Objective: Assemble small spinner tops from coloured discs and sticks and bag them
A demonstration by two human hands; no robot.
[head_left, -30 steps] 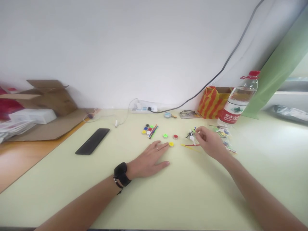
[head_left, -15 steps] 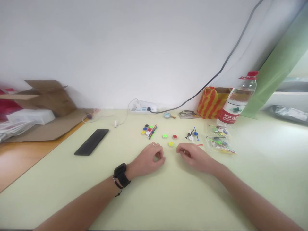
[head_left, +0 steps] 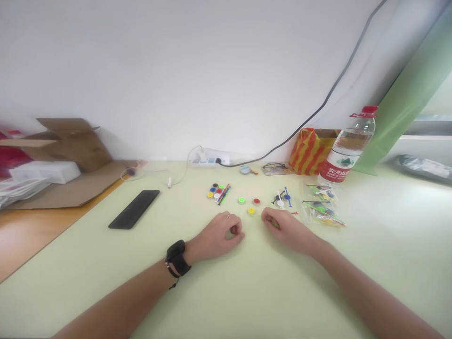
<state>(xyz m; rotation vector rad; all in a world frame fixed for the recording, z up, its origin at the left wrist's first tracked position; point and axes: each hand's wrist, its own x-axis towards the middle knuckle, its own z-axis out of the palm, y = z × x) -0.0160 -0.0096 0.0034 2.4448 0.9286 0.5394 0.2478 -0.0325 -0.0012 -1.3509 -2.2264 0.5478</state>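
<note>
My left hand (head_left: 219,234) rests on the table with curled fingers and a gap beside the thumb; nothing shows in it. My right hand (head_left: 287,229) is closed, with a sliver of yellow-green at its fingertips that I cannot make out. Between and just beyond the hands lie a yellow disc (head_left: 251,211), a green disc (head_left: 241,200) and a red disc (head_left: 256,202), all small and round. Farther left is a cluster of coloured discs and thin sticks (head_left: 223,195). Beyond my right hand sit a white piece (head_left: 280,203) and a blue piece (head_left: 287,197) with sticks.
Clear bags of small parts (head_left: 323,209) lie at the right, before a large water bottle (head_left: 342,157) and a striped bag (head_left: 308,153). A black phone-like slab (head_left: 134,209) lies left. A power strip (head_left: 210,159) and cable run along the wall; a cardboard box (head_left: 76,146) stands far left.
My right hand has shifted slightly to the right and away from me, and a yellow-green sliver now shows at its fingers. My left hand has barely moved.
</note>
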